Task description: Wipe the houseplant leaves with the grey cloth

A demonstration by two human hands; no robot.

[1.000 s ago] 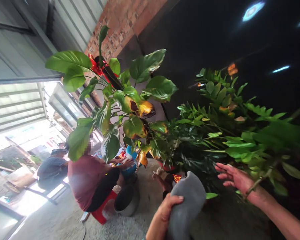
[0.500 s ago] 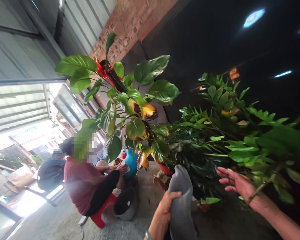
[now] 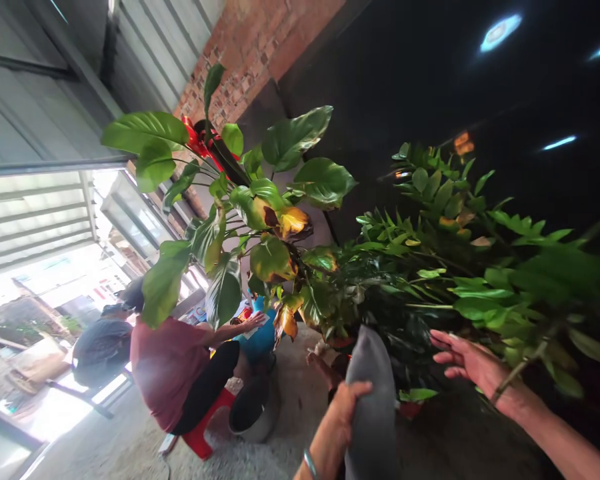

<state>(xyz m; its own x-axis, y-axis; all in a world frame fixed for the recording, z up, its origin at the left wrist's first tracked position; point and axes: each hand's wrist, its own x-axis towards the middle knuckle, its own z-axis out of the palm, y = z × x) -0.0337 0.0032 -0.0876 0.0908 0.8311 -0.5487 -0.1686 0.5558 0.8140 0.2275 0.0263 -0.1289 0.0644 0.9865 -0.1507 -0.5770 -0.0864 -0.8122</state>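
Note:
My left hand point(image 3: 337, 413), with a bracelet at the wrist, is closed on a long, soft-looking grey piece point(image 3: 373, 407). It narrows to a rounded tip at the top and may be cloth; I cannot tell its kind. The thumb lies across its face, and its lower end runs out of view. On the right, my right hand point(image 3: 473, 367) holds nothing, its fingers stretched apart beside the dark leaves. A thin stem point(image 3: 523, 370) of the leafy green plant point(image 3: 505, 293) crosses in front of that wrist.
A large-leaved plant point(image 3: 273, 257) with yellowed, browned leaves rises in the middle. Beyond it, a person point(image 3: 173, 373) sits on a red stool point(image 3: 205, 427), one hand at a blue vessel point(image 3: 257, 340). A dark bucket point(image 3: 253, 410) stands nearby. A dark glossy wall point(image 3: 405, 80) is behind.
My left hand has moved slightly right, and the grey piece has turned and now leans right. My right hand stays open. The seated person's hand has shifted up on the blue vessel.

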